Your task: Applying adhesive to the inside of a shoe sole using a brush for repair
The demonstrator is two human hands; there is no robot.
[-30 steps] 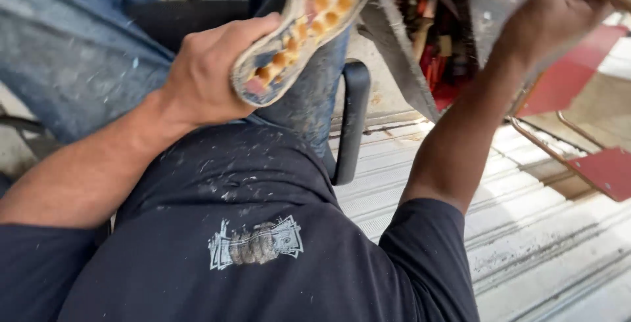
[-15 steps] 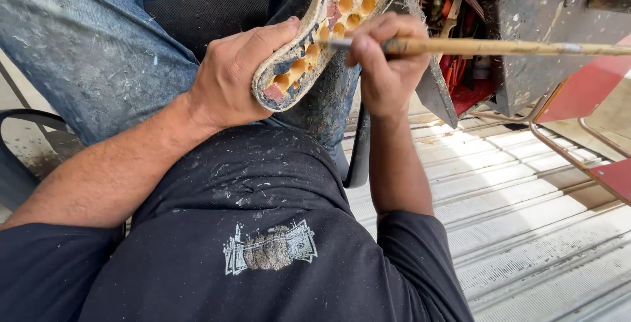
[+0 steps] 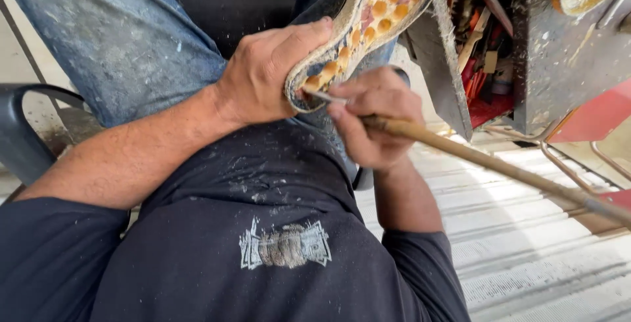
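Here, left hand clasping shoe sole; right hand grip closed round brush

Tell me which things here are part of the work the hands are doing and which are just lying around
In use:
left hand, gripping the shoe sole
shoe sole, patterned with orange spots
right hand, holding the stick
long wooden-handled stick, its tip at the sole's end

Lying about:
black chair
grey metal box with tools inside
red metal frame
ribbed floor
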